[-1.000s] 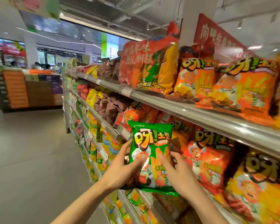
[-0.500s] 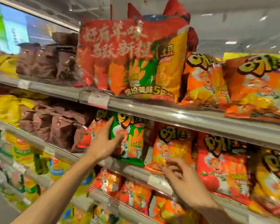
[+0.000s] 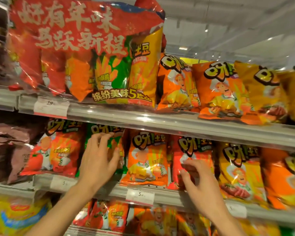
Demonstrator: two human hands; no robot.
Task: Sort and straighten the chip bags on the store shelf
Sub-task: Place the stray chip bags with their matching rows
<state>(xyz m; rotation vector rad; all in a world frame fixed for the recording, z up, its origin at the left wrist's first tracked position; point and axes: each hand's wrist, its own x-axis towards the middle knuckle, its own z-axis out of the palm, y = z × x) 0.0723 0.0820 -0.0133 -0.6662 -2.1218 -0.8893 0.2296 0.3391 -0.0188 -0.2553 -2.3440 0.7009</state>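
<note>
My left hand [image 3: 99,155] is pressing flat, fingers spread, on the upright green bag [image 3: 106,132]. My right hand [image 3: 197,178] is touching the red bag [image 3: 191,150] with loosely curled fingers, gripping nothing; the orange bag [image 3: 146,157] is standing between them.

Your single head view looks slightly upward, close to the middle shelf [image 3: 177,128] of chip bags.
</note>
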